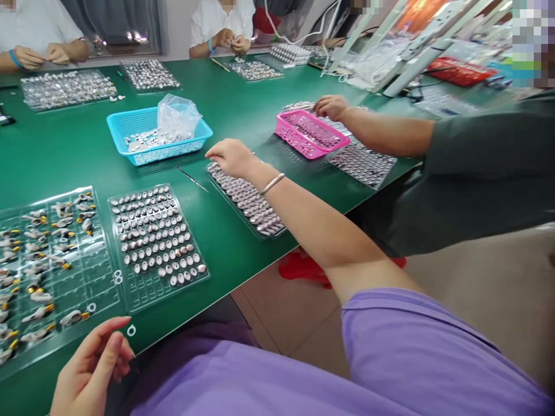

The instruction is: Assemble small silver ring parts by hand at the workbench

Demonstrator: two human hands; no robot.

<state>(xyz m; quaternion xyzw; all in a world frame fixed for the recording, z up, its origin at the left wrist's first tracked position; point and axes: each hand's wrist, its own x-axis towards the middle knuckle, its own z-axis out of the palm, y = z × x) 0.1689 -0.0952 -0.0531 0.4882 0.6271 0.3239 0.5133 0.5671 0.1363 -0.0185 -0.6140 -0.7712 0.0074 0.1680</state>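
My right hand (230, 157) reaches far out over the green table (65, 150). Its fingers curl down onto the far end of a clear tray of small metal parts (247, 201); what they hold, if anything, is hidden. A silver bangle sits on that wrist. My left hand (93, 370) hovers at the table's near edge with loosely bent, parted fingers and nothing in it. It is beside a small white ring (130, 330) and a tray of yellow-tipped parts (47, 254).
A tray of metal caps (156, 237) lies between my hands. A blue basket (156, 133) with a plastic bag and a thin metal pick (191, 178) lie beyond. A neighbour's hand (332, 107) rests by a pink basket (310, 134). Other people work at the far side.
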